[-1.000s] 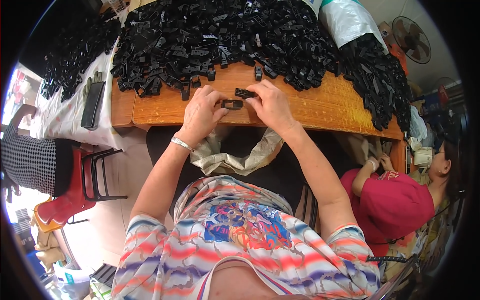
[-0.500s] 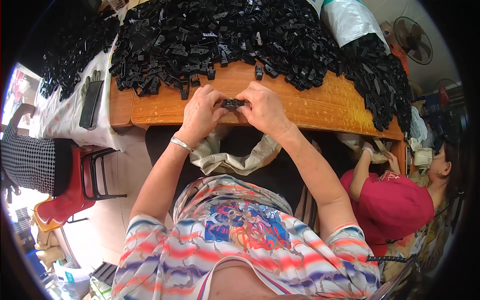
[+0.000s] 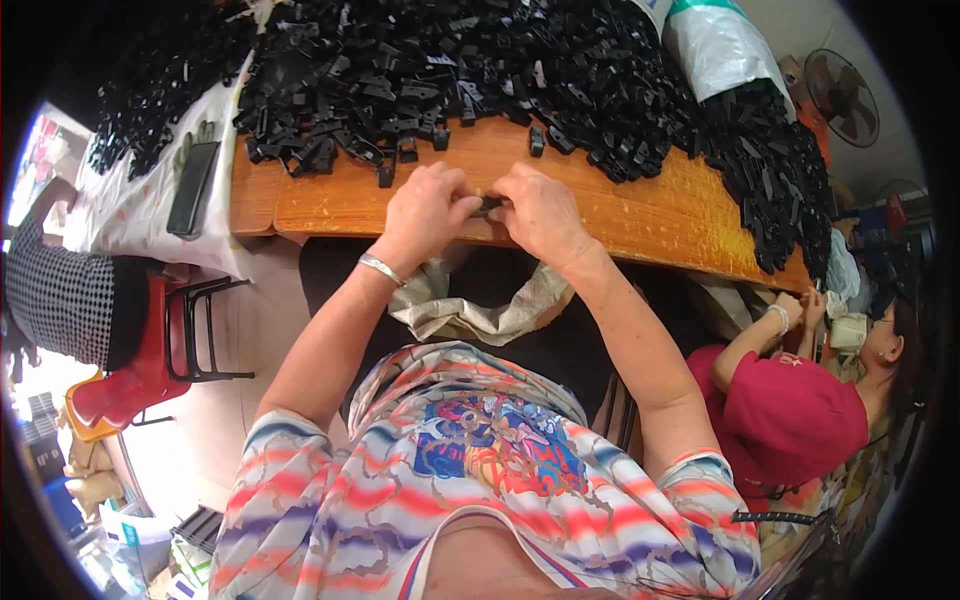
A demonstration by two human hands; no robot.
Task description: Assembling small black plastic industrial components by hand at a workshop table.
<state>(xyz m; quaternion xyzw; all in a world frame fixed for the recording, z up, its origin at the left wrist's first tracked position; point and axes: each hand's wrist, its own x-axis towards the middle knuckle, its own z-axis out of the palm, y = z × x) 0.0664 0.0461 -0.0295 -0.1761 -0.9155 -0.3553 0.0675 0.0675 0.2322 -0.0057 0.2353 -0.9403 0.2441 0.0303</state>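
Just above the near edge of the wooden table (image 3: 640,225), my two hands meet around a small black plastic part (image 3: 489,204). My left hand (image 3: 430,212) grips its left end with curled fingers, the thumb pointing inward. On the other end, my right hand (image 3: 543,212) pinches it between thumb and fingertips. Most of the part is hidden by the fingers. Below the hands, an open pale woven sack (image 3: 470,318) hangs at my lap. Beyond them spreads a large heap of similar black parts (image 3: 450,75), with a single piece (image 3: 537,141) lying apart in front of it.
A white bag (image 3: 720,50) spills more black parts at the right. On the left, a cloth-covered table bears a dark flat case (image 3: 193,188) beside a glove. One person in red (image 3: 790,410) works at the right; another sits left on a red chair (image 3: 140,360). A fan (image 3: 842,97) stands far right.
My fingers have closed further over the black part, which shows less now. The whole view has shifted slightly. The person in red has raised both hands to the table edge.
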